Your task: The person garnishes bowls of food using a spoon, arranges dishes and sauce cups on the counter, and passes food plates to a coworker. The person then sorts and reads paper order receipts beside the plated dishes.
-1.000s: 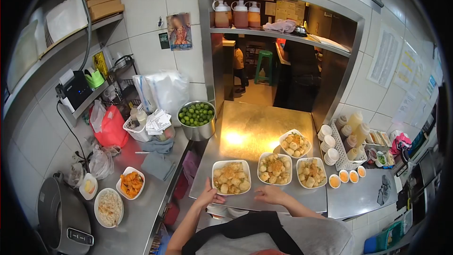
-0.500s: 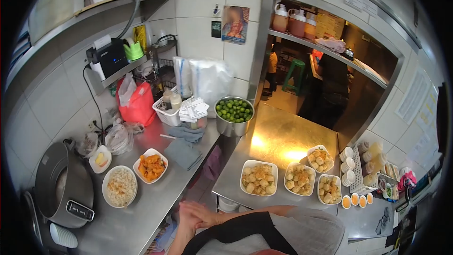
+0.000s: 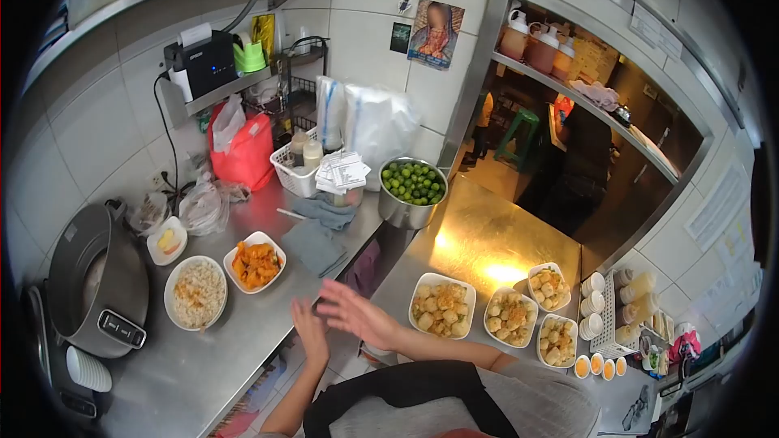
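My left hand [image 3: 311, 329] is raised at the edge of the left steel counter, fingers stretched out and holding nothing. Just right of it, my right hand [image 3: 357, 313] is open too, its fingers spread and pointing left. Nearest to them on the counter are a square white bowl of orange saucy pieces [image 3: 255, 263] and a folded grey-blue cloth [image 3: 314, 246]. A round bowl of rice [image 3: 195, 293] stands further left. On the right counter, a square bowl of pale round balls with orange topping [image 3: 442, 307] sits beyond my right forearm.
A grey rice cooker [image 3: 122, 292] and stacked white cups [image 3: 88, 368] stand at far left. A steel pot of green citrus fruits [image 3: 412, 193] is at the back. Several more ball bowls [image 3: 510, 318] and small orange-filled cups [image 3: 596, 363] line the right counter. A person [image 3: 580, 162] is beyond the pass-through.
My hands were clasped together low by the counter edge; now they are apart, raised and opened. The camera view has tilted and shifted slightly.
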Motion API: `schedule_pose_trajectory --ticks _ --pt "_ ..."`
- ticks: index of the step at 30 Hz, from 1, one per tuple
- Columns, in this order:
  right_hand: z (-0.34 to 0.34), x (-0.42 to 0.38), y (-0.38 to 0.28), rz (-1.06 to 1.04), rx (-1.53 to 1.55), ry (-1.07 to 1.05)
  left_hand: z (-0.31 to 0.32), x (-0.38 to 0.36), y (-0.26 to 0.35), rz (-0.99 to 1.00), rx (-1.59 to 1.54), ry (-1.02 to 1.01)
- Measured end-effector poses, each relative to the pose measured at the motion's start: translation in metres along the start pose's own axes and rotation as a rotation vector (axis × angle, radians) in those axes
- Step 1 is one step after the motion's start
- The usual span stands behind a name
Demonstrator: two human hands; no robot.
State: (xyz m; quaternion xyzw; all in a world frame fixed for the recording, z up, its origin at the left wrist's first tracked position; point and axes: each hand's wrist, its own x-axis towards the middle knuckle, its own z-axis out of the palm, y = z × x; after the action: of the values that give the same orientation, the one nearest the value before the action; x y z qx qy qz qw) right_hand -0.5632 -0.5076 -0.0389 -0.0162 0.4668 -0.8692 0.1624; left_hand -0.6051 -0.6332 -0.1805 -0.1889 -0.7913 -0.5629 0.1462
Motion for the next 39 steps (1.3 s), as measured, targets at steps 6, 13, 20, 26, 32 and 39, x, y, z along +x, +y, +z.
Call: schedule_pose_trajectory --ticks 6,13,20,26,32,39 --pt "-0.038 0.024 0.056 -0.692 -1.127 0.116 0.019 0.050 0.055 -0.837 -1.370 -0.278" --pt "-0.102 0.087 -0.046 -0.744 -1.398 0.572 -0.047 0.124 0.121 -0.457 -1.024 -0.536" --pt "-0.171 0.185 -0.153 -0.662 -1.363 0.806 -0.090 0.180 0.070 -0.307 -0.890 -0.431" --pt "-0.183 0.221 -0.153 -0.474 -1.395 0.953 -0.079 0.212 0.039 -0.429 -0.934 -0.333" --pt "-0.196 0.223 -0.145 -0.534 -1.393 0.929 -0.029 0.246 0.024 -0.485 -0.988 -0.320" --pt "-0.196 0.221 -0.144 -0.540 -1.343 0.908 0.045 0.283 0.006 -0.503 -1.020 -0.292"
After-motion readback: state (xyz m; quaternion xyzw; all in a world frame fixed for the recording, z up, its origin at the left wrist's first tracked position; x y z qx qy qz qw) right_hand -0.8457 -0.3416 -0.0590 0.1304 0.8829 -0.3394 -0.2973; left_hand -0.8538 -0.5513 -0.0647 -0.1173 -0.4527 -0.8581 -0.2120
